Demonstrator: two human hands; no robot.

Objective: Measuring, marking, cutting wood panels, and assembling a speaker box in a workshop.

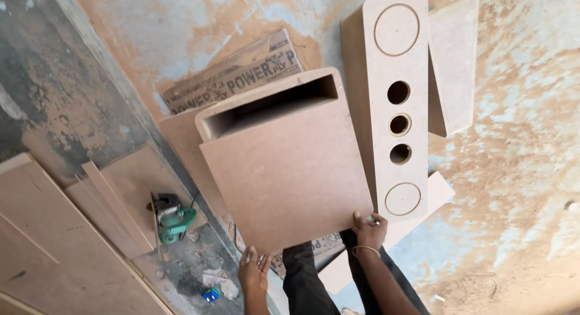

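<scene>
Open-ended box at frame centre; drilled panel just right of it; power saw lower left; sheet offcuts far left.

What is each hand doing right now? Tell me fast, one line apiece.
Left hand: fingers on the lower left corner of the fibreboard box.
Right hand: fingers gripping the box's lower right corner.

Dusty concrete floor with fibreboard pieces

A drilled panel, printed plywood sheet, board offcuts and green power saw lie on it.
</scene>
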